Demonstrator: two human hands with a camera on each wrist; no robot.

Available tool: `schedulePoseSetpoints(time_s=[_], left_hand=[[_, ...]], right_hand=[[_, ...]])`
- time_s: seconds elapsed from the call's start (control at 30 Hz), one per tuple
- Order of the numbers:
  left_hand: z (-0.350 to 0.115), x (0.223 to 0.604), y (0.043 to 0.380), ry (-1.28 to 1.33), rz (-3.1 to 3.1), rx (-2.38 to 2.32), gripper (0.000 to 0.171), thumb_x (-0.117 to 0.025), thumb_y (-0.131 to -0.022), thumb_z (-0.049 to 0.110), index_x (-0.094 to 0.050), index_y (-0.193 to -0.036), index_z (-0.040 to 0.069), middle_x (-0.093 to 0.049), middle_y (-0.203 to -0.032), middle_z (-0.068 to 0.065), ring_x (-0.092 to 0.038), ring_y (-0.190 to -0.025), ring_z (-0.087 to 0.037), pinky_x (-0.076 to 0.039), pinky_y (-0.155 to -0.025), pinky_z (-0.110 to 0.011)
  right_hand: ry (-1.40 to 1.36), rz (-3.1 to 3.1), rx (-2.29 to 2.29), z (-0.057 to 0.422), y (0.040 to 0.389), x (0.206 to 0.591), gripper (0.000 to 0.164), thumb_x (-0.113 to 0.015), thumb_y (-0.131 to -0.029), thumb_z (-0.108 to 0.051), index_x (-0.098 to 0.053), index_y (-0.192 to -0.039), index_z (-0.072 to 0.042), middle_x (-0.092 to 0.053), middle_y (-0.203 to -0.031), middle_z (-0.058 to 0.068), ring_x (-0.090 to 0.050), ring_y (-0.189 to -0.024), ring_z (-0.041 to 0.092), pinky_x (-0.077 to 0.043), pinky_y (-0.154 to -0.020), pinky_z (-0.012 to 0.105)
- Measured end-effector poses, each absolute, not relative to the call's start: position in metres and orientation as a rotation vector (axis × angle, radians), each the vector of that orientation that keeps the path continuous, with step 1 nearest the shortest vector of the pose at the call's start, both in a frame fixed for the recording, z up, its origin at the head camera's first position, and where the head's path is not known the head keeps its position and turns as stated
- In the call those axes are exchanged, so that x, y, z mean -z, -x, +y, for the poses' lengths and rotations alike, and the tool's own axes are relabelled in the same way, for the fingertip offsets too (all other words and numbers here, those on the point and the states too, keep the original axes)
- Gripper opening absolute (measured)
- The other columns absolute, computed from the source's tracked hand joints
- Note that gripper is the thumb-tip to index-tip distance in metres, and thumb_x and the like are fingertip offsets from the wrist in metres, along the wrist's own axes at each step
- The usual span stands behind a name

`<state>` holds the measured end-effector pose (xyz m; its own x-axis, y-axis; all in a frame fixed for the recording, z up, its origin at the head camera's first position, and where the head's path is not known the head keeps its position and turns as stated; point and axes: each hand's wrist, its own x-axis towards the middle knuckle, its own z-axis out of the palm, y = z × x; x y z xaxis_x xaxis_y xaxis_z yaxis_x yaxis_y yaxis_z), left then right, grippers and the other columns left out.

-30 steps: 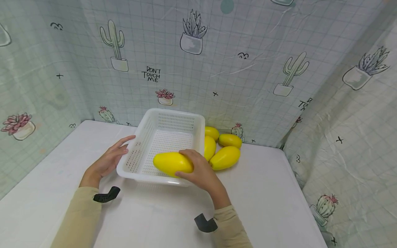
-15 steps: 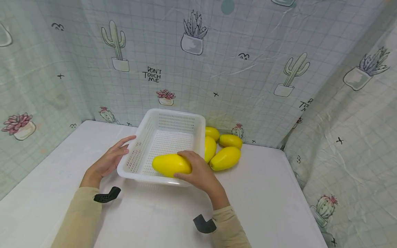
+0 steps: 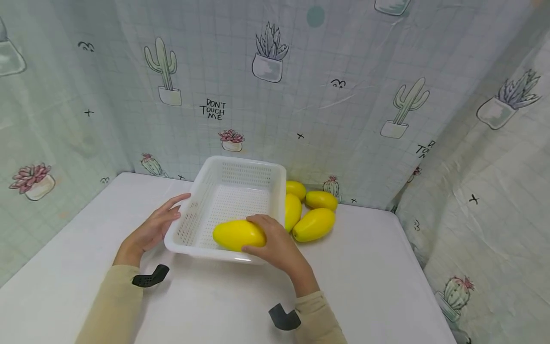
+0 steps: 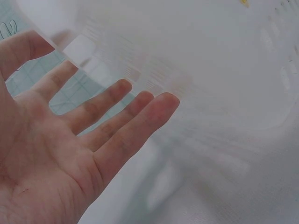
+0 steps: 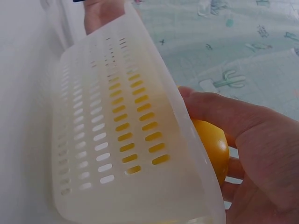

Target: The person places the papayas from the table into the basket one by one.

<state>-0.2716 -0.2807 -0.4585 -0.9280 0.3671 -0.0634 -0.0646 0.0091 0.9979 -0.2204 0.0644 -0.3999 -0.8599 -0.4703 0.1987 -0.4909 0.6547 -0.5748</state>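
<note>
My right hand (image 3: 279, 244) grips a yellow mango (image 3: 236, 235) inside a white plastic basket (image 3: 197, 251), low over its front right part. The right wrist view shows the mango (image 5: 212, 144) behind the slotted front wall, with the thumb along the rim. Much of the basket floor lies bare around it. On the left side, my left hand (image 3: 150, 231) has its fingers extended, fingertips right at the basket's rim and wall. Its palm (image 4: 51, 154) faces the camera in the left wrist view, with nothing in it.
Several more yellow mangoes (image 3: 314, 224) lie on the white table (image 3: 365, 267) just right of the basket, partly hidden by its side. A cactus-print curtain (image 3: 318, 114) hangs behind the table and along both sides.
The mango in my right hand has shifted slightly down toward the basket's front left. My left hand keeps its place at the rim. The head view has tilted up a little.
</note>
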Motion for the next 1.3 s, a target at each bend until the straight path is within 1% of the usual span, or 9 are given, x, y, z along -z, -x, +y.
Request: schedulePoseSetpoints(time_s=[0.17, 0.3, 0.47, 0.6, 0.73, 0.83, 1.0, 1.3], left_hand=[[-0.2818, 0.4637, 0.27, -0.352, 1.922, -2.034, 0.051, -0.034, -0.099, 0.019, -0.017, -0.146, 0.029, -0.021, -0.15, -0.007, -0.052, -0.117, -0.009, -0.048, -0.089, -0.033], [-0.2842, 0.4647, 0.2704, -0.398, 1.855, -2.068, 0.051, -0.032, -0.099, 0.015, -0.015, -0.146, 0.027, -0.022, -0.149, -0.008, -0.052, -0.118, -0.011, -0.048, -0.088, -0.034], [-0.285, 0.4644, 0.2701, -0.421, 1.844, -2.066, 0.051, -0.03, -0.099, 0.014, -0.014, -0.147, 0.026, -0.024, -0.148, -0.007, -0.052, -0.119, -0.011, -0.048, -0.087, -0.034], [-0.2842, 0.4623, 0.2694, -0.416, 1.862, -2.055, 0.051, -0.03, -0.099, 0.015, -0.014, -0.147, 0.026, -0.023, -0.149, -0.007, -0.051, -0.119, -0.01, -0.048, -0.087, -0.033], [-0.2823, 0.4598, 0.2704, -0.403, 1.873, -2.046, 0.051, -0.03, -0.099, 0.016, -0.015, -0.146, 0.028, -0.021, -0.15, -0.006, -0.051, -0.119, -0.01, -0.048, -0.088, -0.033], [-0.2819, 0.4601, 0.2717, -0.388, 1.882, -2.041, 0.051, -0.031, -0.099, 0.016, -0.015, -0.146, 0.028, -0.021, -0.149, -0.006, -0.052, -0.118, -0.01, -0.048, -0.088, -0.033], [-0.2827, 0.4626, 0.2737, -0.39, 1.882, -2.043, 0.052, -0.032, -0.099, 0.017, -0.014, -0.146, 0.028, -0.022, -0.149, -0.005, -0.052, -0.117, -0.009, -0.048, -0.087, -0.033], [-0.279, 0.4551, 0.269, -0.449, 1.86, -2.042, 0.052, -0.029, -0.099, 0.013, -0.01, -0.147, 0.023, -0.021, -0.148, -0.009, -0.051, -0.118, -0.008, -0.047, -0.088, -0.032]], right_hand=[[-0.843, -2.822, -0.994, 0.0642, 0.2198, 0.4036, 0.063, -0.071, -0.074, -0.044, -0.047, -0.13, -0.025, -0.049, -0.131, -0.008, -0.045, -0.123, 0.012, -0.038, -0.103, 0.035], [-0.862, -2.805, -0.994, 0.0631, 0.2208, 0.4045, 0.062, -0.071, -0.075, -0.042, -0.048, -0.129, -0.023, -0.049, -0.131, -0.008, -0.046, -0.123, 0.012, -0.039, -0.102, 0.034], [-0.851, -2.795, -1.001, 0.0627, 0.2212, 0.4055, 0.058, -0.071, -0.076, -0.036, -0.05, -0.128, -0.019, -0.051, -0.13, -0.006, -0.047, -0.123, 0.013, -0.038, -0.103, 0.032], [-0.846, -2.788, -1.011, 0.0626, 0.2223, 0.4059, 0.052, -0.07, -0.079, -0.032, -0.052, -0.126, -0.018, -0.052, -0.129, -0.006, -0.048, -0.122, 0.013, -0.039, -0.102, 0.031], [-0.841, -2.786, -1.017, 0.0639, 0.2233, 0.4054, 0.051, -0.07, -0.08, -0.03, -0.052, -0.125, -0.016, -0.052, -0.128, -0.006, -0.048, -0.122, 0.012, -0.04, -0.101, 0.03], [-0.819, -2.795, -1.024, 0.0653, 0.2234, 0.4047, 0.05, -0.069, -0.08, -0.03, -0.052, -0.125, -0.018, -0.052, -0.128, -0.007, -0.048, -0.122, 0.011, -0.04, -0.101, 0.03], [-0.769, -2.818, -1.017, 0.0679, 0.2223, 0.4034, 0.05, -0.069, -0.08, -0.032, -0.051, -0.126, -0.023, -0.051, -0.129, -0.009, -0.047, -0.123, 0.011, -0.04, -0.101, 0.031], [-0.756, -2.781, -1.085, 0.0721, 0.2221, 0.4036, 0.048, -0.066, -0.081, -0.035, -0.052, -0.125, -0.021, -0.054, -0.126, -0.008, -0.049, -0.12, 0.011, -0.041, -0.1, 0.031]])
